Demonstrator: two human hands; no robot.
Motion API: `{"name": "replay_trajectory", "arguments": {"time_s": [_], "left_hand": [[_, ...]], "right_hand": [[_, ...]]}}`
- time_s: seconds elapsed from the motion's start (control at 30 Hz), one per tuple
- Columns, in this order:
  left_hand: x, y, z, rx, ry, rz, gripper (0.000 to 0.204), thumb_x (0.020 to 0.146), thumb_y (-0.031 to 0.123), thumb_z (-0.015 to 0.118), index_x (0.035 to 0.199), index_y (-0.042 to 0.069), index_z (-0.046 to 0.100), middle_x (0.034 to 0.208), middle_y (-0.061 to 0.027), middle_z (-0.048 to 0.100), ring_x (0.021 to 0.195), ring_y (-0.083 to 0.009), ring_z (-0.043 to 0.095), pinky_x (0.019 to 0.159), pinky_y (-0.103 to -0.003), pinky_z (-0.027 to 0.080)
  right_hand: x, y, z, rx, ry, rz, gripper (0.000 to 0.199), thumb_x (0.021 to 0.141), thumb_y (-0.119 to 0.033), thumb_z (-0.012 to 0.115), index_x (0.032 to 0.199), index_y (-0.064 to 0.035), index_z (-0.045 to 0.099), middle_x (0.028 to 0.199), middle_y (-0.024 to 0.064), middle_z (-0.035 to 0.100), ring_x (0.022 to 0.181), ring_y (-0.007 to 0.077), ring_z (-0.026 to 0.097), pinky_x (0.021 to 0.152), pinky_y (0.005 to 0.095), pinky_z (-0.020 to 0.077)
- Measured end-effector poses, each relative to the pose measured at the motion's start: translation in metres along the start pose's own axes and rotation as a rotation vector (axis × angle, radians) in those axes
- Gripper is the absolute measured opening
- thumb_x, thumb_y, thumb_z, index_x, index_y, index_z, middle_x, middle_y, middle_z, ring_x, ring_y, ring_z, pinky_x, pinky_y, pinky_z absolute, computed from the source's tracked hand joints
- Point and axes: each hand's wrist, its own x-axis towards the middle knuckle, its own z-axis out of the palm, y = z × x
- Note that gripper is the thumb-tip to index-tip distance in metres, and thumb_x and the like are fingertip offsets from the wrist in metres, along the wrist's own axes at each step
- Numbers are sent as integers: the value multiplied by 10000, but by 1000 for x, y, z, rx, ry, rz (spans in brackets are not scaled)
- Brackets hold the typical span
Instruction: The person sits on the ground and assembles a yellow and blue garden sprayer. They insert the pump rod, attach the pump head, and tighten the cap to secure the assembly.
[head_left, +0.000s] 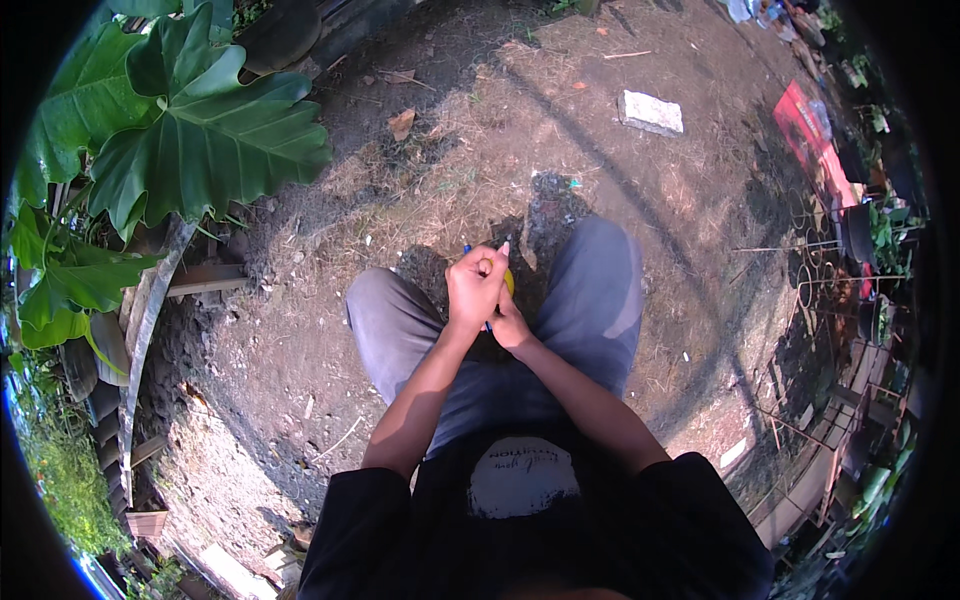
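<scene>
My two hands are brought together between my knees, low over the ground. My left hand point(474, 291) is closed, fingers curled and thumb bent over, on something I cannot make out. Just beside and partly beneath it, my right hand point(511, 321) is wrapped round a small rounded yellow thing point(510, 281), most of which the fingers hide. A bit of blue point(467, 248) shows beyond the left fingers, and more blue peeks out below between the hands. Whether these blue parts belong to one object, I cannot tell.
My grey-trousered knees point(598, 275) frame the hands. Bare soil with dry grass lies around, and a pale block point(651, 113) sits at the far right. Large green leaves point(205, 125) spread at the left. Wire rods point(790, 248) and a red sheet point(808, 130) stand along the right.
</scene>
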Motion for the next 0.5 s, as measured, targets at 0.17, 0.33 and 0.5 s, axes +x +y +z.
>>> {"name": "replay_trajectory", "arguments": {"time_s": [0.17, 0.33, 0.5], "left_hand": [[3, 127, -23, 503, -172, 129, 458, 911, 411, 664, 1101, -6, 661, 774, -104, 653, 658, -212, 617, 634, -358, 496], [15, 117, -5, 764, -12, 351, 721, 837, 522, 682, 1351, 39, 534, 1258, -184, 538, 1234, -361, 492, 1081, -546, 309], [19, 111, 0, 860, -58, 390, 742, 847, 552, 653, 1385, 62, 508, 1335, -170, 498, 1283, -367, 455, 1122, -633, 208]], "right_hand": [[12, 35, -5, -108, 13, -235, 725, 983, -32, 477, 1558, -199, 68, 867, 59, 551, 667, 115, 535, 612, 289, 480], [13, 24, -3, 26, 8, -81, 704, 984, -62, 508, 1549, -157, 100, 866, 54, 559, 661, 112, 526, 596, 280, 469], [14, 15, -9, 203, 3, 16, 641, 973, -68, 529, 1517, -115, 193, 870, 45, 572, 648, 96, 532, 571, 260, 461]]}}
